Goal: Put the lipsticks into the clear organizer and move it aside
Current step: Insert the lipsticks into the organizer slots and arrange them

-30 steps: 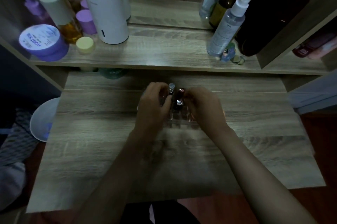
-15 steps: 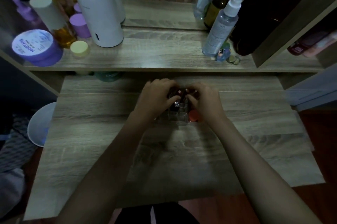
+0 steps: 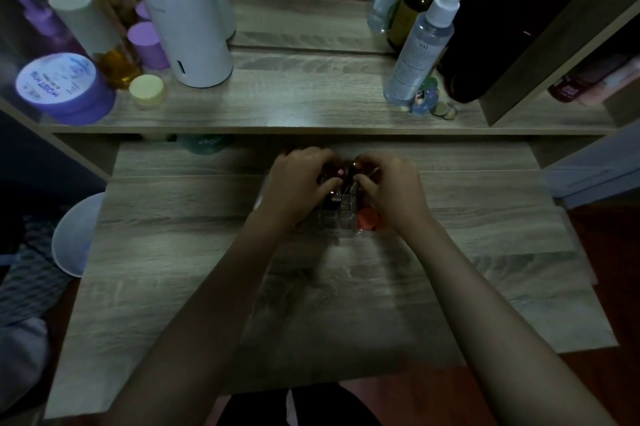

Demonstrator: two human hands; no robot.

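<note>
Both forearms reach far across the wooden table (image 3: pixel 173 287). The left hand (image 3: pixel 294 183) and right hand (image 3: pixel 391 190) curl, fingers narrow, around lipsticks (image 3: pixel 337 172) standing in the clear organizer (image 3: pixel 341 221) at the table's centre. The purple jar (image 3: pixel 62 86) on the far-left shelf shows mirrored lettering.

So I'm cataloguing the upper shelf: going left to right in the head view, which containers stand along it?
Purple jar → small yellow-lidded jar → white cylinder → clear spray bottle → dark red bottle.
</note>
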